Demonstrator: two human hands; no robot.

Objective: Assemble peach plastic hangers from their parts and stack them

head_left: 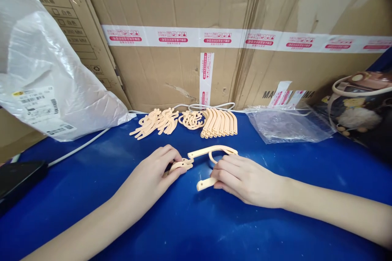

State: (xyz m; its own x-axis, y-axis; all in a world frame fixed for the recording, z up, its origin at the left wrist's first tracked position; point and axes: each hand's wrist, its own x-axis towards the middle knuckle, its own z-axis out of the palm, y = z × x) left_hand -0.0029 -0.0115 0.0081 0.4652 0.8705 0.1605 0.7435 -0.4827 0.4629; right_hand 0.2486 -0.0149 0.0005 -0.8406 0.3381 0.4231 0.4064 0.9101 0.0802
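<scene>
The left hand (156, 169) pinches small beige pieces (183, 164) between thumb and fingertips, narrowly closed on them; two overlapping ends show, and the fingers hide whether there are more. The right hand (245, 179) is curled around a lower strip (206, 184), whose holed end sticks out toward the left; one upper strip (211, 150) and one thin hook (210, 156) show just beyond its knuckles, though I cannot tell whether its fingers grip these too. Both hands meet low over the middle of the blue bench (183, 224), probably so that the holed ends face each other in plain sight.

Behind them stand four groups of beige parts, apparently sorted by shape for easy reach: two heaps of slender pieces (148, 125), one heap of curled hooks (191, 120) and one row of curved strips (219, 122), nested too tightly for a sure count; one white bag (52, 77) and one clear bag (288, 124) flank them, seemingly pushed aside to leave working room.
</scene>
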